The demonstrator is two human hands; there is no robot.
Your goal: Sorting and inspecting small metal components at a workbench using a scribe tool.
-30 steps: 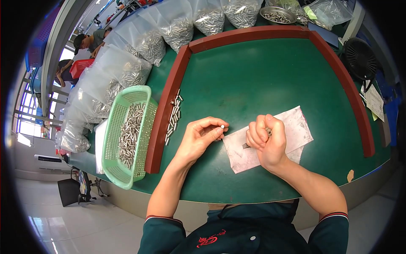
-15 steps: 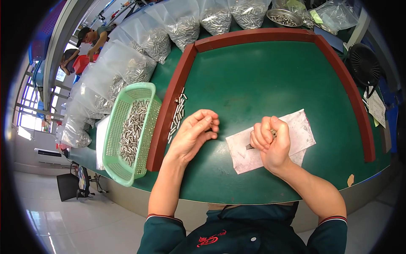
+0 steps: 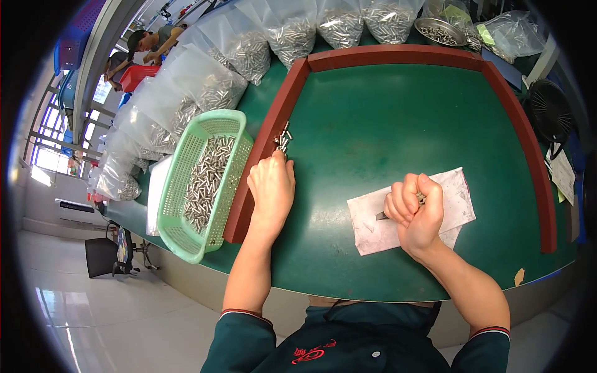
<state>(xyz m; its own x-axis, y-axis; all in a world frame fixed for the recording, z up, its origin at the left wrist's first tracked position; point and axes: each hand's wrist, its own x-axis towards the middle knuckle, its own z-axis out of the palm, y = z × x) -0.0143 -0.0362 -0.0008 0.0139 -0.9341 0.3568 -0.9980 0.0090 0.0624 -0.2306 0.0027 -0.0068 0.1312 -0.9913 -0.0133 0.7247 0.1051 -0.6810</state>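
Observation:
My left hand (image 3: 272,186) reaches over the inner side of the left wooden rail, its back toward me. Its fingertips are at a small pile of short silver metal pins (image 3: 284,138), and the hand hides some of them; whether it grips any does not show. Closed in a fist, my right hand (image 3: 418,214) is held over a stained whitish cloth (image 3: 367,233). A dark, flat, pointed tip (image 3: 381,216) shows beside that fist's fingers, and a bit of something greyish peeks out near the thumb. What the fist holds is mostly hidden.
A red-brown wooden frame (image 3: 398,53) borders the green tabletop (image 3: 373,124). Left of it stands a green plastic basket (image 3: 166,224) of metal pins. Bags of pins (image 3: 289,37) line the back and left. A metal bowl (image 3: 460,38) and black fan (image 3: 550,112) are at the right.
My left hand has moved forward and left from above the tabletop to the pins along the rail. My right hand stays closed over the cloth. The whole view has shifted slightly.

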